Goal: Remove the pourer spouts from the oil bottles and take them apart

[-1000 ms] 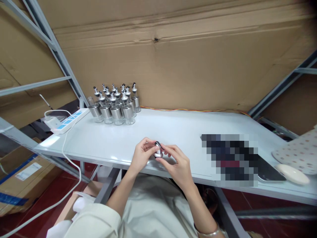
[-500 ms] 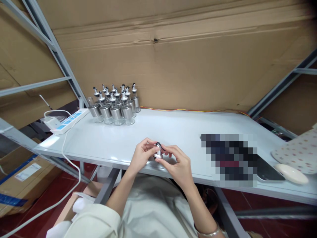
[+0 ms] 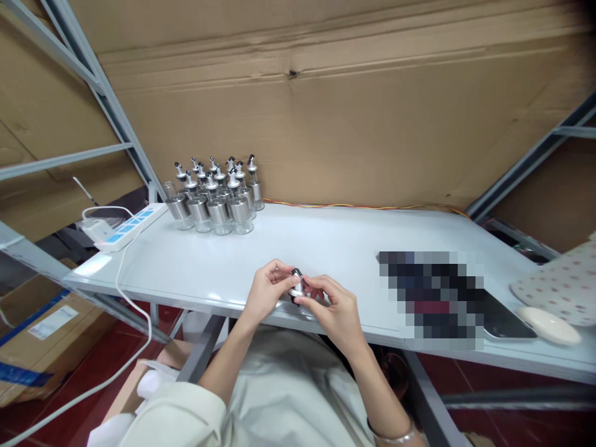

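Note:
Between my two hands is a pourer spout point(image 3: 297, 287), silver with a black tip, just above the table's front edge. My left hand point(image 3: 269, 290) pinches it from the left with thumb and fingers. From the right, my right hand point(image 3: 336, 310) closes thumb and fingertips on the same spout. Its underside is partly hidden by my fingers. Farther back on the left stand several glass bottles with steel sleeves point(image 3: 220, 212), most topped with similar silver and black spouts. One bottle point(image 3: 177, 208) at the left end has no spout on it.
A white power strip point(image 3: 133, 228) with a plugged-in charger lies at the table's point(image 3: 321, 239) left edge, its cable hanging down. To the right are a blurred-out patch, a dark phone-like slab point(image 3: 507, 320), a cream oval object point(image 3: 549, 326) and a dotted cloth-like item point(image 3: 565, 282). Cardboard point(image 3: 354, 136) stands behind.
The spout has tilted slightly between my fingers, and my right fingers have shifted a little on it. Both hands stay in nearly the same place; the bottles have not moved.

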{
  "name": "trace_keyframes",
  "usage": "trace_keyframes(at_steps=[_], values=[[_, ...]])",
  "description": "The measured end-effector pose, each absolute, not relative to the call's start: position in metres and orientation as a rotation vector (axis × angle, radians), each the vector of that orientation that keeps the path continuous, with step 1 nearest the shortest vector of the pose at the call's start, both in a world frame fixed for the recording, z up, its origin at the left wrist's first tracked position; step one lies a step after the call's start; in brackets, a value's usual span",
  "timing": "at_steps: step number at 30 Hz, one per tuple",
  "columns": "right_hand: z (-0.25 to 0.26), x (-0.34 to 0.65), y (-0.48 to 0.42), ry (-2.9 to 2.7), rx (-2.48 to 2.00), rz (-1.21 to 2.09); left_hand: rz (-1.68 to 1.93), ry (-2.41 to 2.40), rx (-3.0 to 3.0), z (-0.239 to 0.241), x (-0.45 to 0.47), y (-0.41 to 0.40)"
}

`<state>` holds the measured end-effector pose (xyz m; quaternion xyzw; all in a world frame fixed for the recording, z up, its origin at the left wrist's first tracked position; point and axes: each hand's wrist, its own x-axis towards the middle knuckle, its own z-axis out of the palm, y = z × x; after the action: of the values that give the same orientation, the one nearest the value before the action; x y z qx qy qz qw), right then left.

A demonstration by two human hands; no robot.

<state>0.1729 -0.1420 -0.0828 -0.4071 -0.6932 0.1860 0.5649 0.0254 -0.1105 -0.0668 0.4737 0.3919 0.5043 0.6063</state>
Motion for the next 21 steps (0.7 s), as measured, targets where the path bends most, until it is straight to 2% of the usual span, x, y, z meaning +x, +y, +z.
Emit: trace_keyframes(at_steps=[12, 21], values=[[-0.0740, 0.1706, -0.1416, -1.621, -1.036, 0.380, 1.342, 0.894, 1.009, -0.0638, 0.0284, -0.1133], [-0.0781, 0.1717, -0.1379, -1.631, -1.005, 0.529, 1.376, 0.930, 1.077, -0.0686, 0.0283, -0.1133]])
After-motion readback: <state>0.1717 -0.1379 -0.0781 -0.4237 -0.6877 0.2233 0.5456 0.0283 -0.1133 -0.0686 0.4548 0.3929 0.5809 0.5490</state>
